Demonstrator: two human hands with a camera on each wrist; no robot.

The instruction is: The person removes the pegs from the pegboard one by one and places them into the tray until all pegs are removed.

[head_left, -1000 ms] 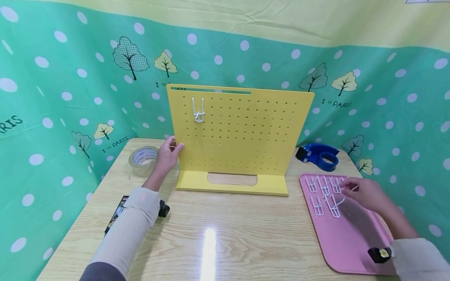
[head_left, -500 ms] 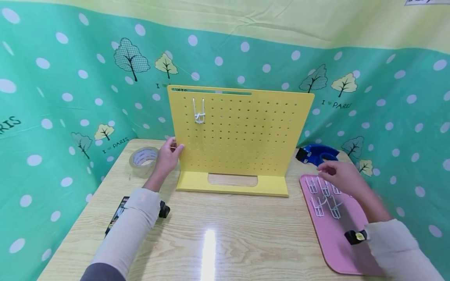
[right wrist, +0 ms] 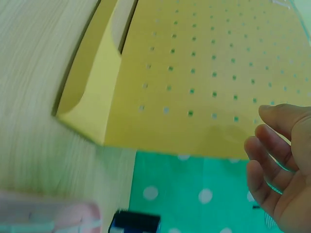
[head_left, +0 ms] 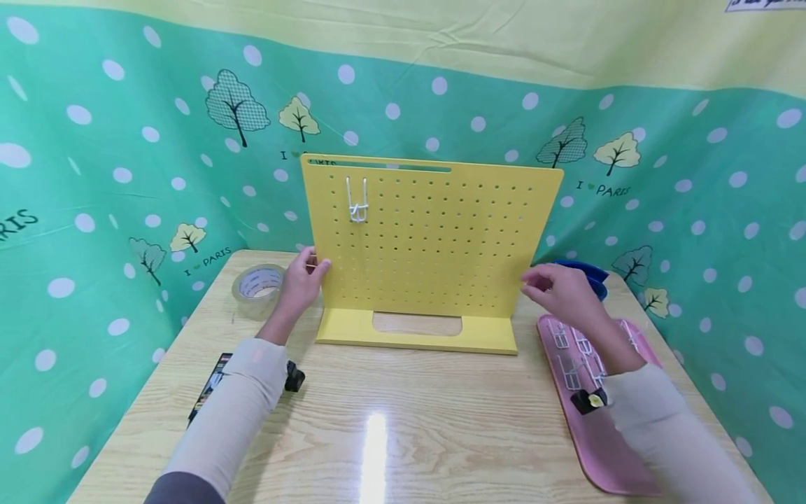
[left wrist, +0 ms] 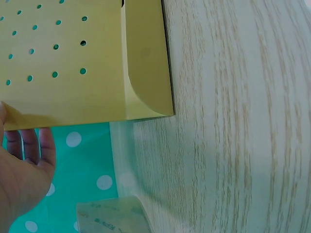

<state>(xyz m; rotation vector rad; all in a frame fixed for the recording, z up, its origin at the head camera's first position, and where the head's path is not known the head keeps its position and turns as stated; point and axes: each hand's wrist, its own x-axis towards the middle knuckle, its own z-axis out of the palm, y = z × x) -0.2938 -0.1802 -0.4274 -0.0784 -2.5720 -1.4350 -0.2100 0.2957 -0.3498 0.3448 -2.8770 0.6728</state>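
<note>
A yellow pegboard point(head_left: 422, 238) stands upright on its base. My left hand point(head_left: 301, 280) grips its left edge, with the thumb in front and the other fingers point(left wrist: 30, 145) behind, as the left wrist view shows. By the right edge is my right hand point(head_left: 560, 290); its fingers are loosely bent and nothing shows between them in the right wrist view. Whether the fingertips touch the board I cannot tell. One white wire hook point(head_left: 357, 203) hangs near the board's upper left. Several more wire hooks point(head_left: 571, 374) lie on the pink tray point(head_left: 620, 455), partly hidden by my right arm.
A roll of clear tape point(head_left: 258, 290) lies left of the board. A blue tape dispenser point(head_left: 588, 273) sits behind my right hand, mostly hidden. A dark flat printed item point(head_left: 210, 385) shows under the left forearm. A green dotted curtain point(head_left: 157, 182) hangs behind the table.
My right hand has left the hooks on the tray and moved left to the board's right edge. The left hand stays on the left edge.
</note>
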